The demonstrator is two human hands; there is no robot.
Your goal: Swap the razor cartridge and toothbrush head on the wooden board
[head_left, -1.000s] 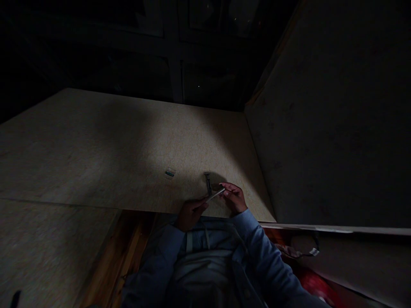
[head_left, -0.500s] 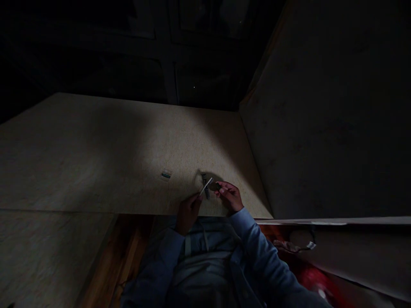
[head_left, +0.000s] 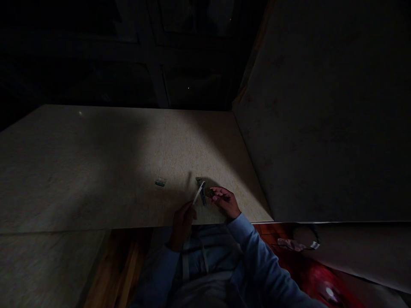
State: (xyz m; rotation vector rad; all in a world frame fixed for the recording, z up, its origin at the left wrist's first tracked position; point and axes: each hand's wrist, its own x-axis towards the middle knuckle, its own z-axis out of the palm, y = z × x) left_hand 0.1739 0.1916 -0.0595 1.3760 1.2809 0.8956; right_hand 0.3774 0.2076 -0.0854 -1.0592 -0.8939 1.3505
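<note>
In the head view, my left hand (head_left: pixel 182 222) is closed around the lower end of a slim white toothbrush-like stick (head_left: pixel 198 193), which points up and to the right. My right hand (head_left: pixel 225 201) pinches a small dark piece (head_left: pixel 211 193) between thumb and fingers; its exact kind is too dim to make out. The stick's tip is close to this piece, apart from it. Between my hands a dark razor (head_left: pixel 203 197) lies on the table, its head at the far end, and the stick crosses in front of it.
A small clear packet with a dark strip (head_left: pixel 160 182) lies on the pale table (head_left: pixel 135 149) to the left. A wall panel (head_left: pixel 321 128) bounds the right side. The table's front edge runs just before my body. Reddish cloth (head_left: pixel 321 280) lies low at the right. The light is dim.
My left hand has drawn slightly down and left with the stick, whose tip now curves near the razor. The view has shifted a little; my right hand keeps its pinch.
</note>
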